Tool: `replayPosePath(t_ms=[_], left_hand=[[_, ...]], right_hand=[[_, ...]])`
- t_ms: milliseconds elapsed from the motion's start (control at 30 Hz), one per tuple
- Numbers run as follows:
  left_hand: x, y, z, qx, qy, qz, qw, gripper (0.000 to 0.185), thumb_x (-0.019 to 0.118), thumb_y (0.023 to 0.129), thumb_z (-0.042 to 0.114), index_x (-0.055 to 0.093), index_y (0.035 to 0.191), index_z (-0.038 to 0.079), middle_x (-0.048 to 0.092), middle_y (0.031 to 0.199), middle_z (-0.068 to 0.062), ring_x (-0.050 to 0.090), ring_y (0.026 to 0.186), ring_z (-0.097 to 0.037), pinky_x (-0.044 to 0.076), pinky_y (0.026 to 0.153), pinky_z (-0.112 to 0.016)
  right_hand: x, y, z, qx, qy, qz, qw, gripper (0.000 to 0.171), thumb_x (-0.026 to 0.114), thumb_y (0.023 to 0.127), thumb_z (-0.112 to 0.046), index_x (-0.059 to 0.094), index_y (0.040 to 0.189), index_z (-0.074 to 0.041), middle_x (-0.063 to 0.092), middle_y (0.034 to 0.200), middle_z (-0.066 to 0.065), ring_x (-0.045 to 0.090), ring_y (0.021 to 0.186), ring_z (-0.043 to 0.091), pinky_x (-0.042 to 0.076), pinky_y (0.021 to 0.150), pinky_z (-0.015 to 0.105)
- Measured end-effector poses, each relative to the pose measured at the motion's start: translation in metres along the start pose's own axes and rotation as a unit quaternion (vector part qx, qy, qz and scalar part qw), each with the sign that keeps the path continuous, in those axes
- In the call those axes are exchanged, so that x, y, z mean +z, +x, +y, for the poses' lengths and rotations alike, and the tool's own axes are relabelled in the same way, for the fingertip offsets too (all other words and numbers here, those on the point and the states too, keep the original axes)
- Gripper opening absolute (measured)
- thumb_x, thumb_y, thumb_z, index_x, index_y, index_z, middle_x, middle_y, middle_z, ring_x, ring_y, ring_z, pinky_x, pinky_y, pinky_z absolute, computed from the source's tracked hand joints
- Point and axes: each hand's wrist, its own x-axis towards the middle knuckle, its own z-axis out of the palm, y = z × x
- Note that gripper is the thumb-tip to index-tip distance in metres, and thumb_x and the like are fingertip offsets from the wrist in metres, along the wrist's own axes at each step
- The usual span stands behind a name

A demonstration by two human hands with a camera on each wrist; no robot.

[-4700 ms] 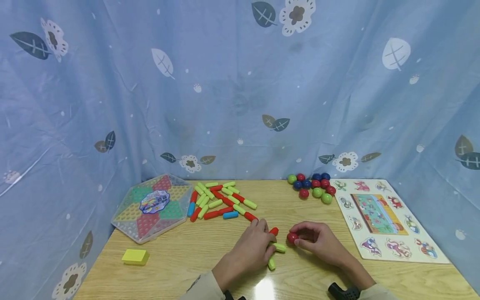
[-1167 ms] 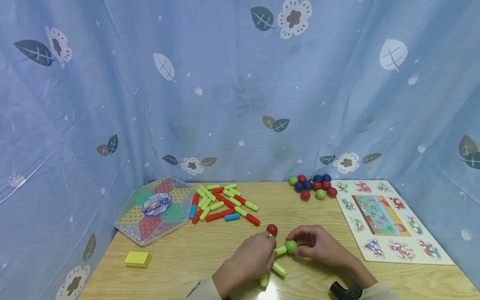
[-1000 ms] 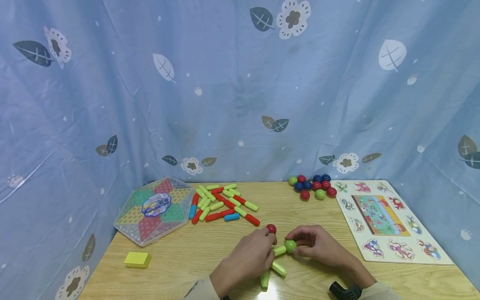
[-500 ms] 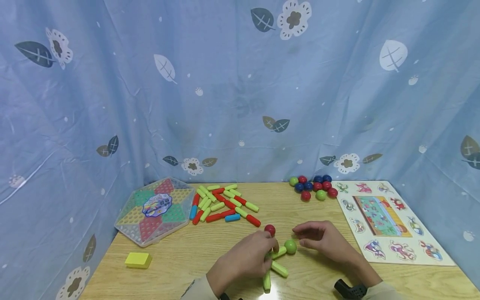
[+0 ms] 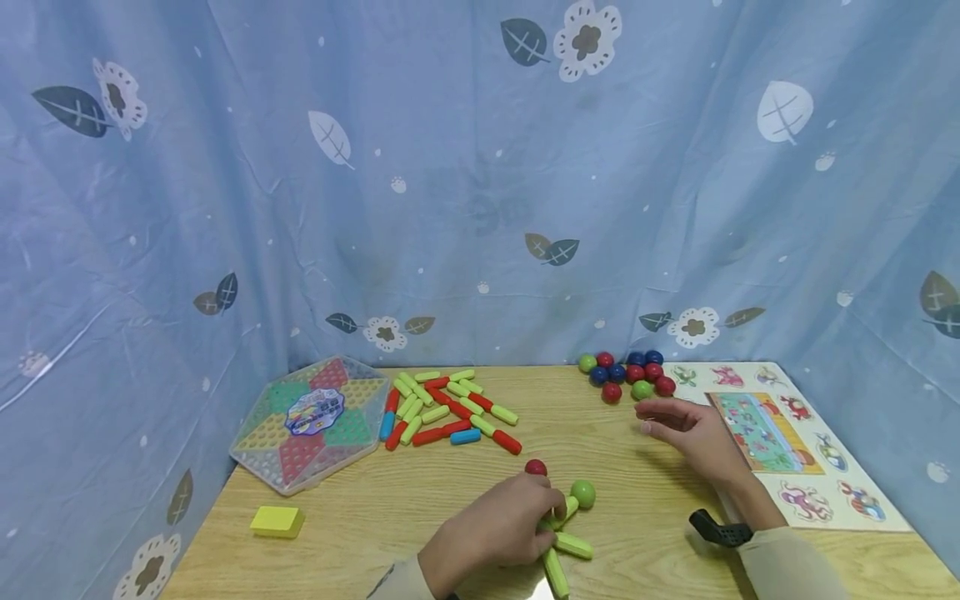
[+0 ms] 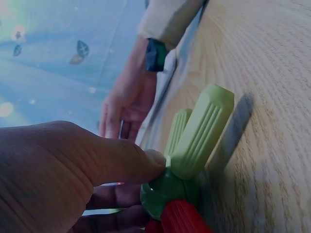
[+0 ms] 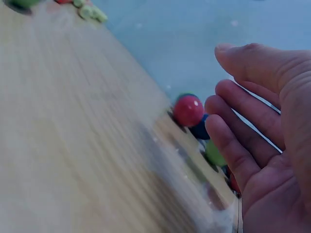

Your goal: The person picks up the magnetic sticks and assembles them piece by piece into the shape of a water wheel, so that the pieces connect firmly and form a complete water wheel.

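My right hand (image 5: 693,429) has moved away from the green ball (image 5: 582,493) toward the ball cluster (image 5: 626,375) at center right, fingers relaxed, holding nothing. My left hand (image 5: 495,529) grips the stick figure (image 5: 562,542) at lower center, to keep it steady.

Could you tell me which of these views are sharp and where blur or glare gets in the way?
Head view: sharp and evenly lit, with a patch of glare on the table at the bottom edge by the left hand. Left wrist view: the green sticks are crisp, the background hazy with a bluish cast. Right wrist view: motion blur smears the wood and the balls; only the right hand is fairly clear.
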Motion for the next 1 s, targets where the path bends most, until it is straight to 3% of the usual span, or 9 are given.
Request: replayPosePath(t_ms=[233,400,567,800,1000], left_hand=[[0.003,0.001,0.000,-0.010,0.001,-0.007,0.9999,0.015,0.085,0.097,0.025,0.083,0.112,0.025,0.063,0.091,0.014,0.045,0.072,0.001,0.041,0.064,-0.014],[0.006,0.001,0.001,-0.008,0.004,-0.002,1.0000,0.014,0.081,0.099,0.024,0.084,0.113,0.024,0.064,0.093,0.013,0.045,0.073,0.003,0.041,0.063,-0.013],[0.008,0.003,0.004,-0.016,0.011,-0.004,0.9998,0.014,0.079,0.100,0.024,0.085,0.113,0.025,0.063,0.093,0.013,0.044,0.075,0.003,0.041,0.064,-0.013],[0.008,0.004,0.006,-0.024,0.025,-0.004,0.9994,0.011,0.079,0.101,0.028,0.085,0.109,0.023,0.061,0.092,0.012,0.045,0.075,0.002,0.041,0.066,-0.013],[0.009,0.005,0.006,-0.035,0.020,-0.009,0.9991,0.012,0.080,0.101,0.032,0.084,0.106,0.022,0.057,0.089,0.013,0.046,0.073,0.000,0.042,0.065,-0.015]], right_hand=[[0.000,0.027,0.002,0.034,-0.038,0.006,0.999,0.040,0.080,0.103,-0.033,0.076,0.138,-0.012,0.077,0.136,0.013,0.070,0.108,-0.009,0.054,0.090,0.011],[0.009,0.045,0.008,0.009,-0.032,0.015,0.999,0.040,0.082,0.102,-0.026,0.076,0.135,-0.006,0.077,0.133,0.019,0.070,0.104,-0.009,0.056,0.089,0.012],[0.018,0.054,0.009,-0.018,-0.060,0.037,0.997,0.039,0.086,0.098,-0.024,0.078,0.129,-0.002,0.079,0.125,0.021,0.071,0.095,-0.008,0.056,0.083,0.011],[0.032,0.066,0.010,-0.036,-0.106,0.066,0.992,0.035,0.092,0.092,-0.019,0.082,0.121,-0.003,0.082,0.115,0.019,0.076,0.089,0.004,0.056,0.077,0.011],[0.042,0.067,0.011,-0.030,-0.162,0.080,0.983,0.025,0.090,0.093,-0.021,0.084,0.115,-0.011,0.084,0.103,0.008,0.076,0.091,0.017,0.055,0.077,0.019]])
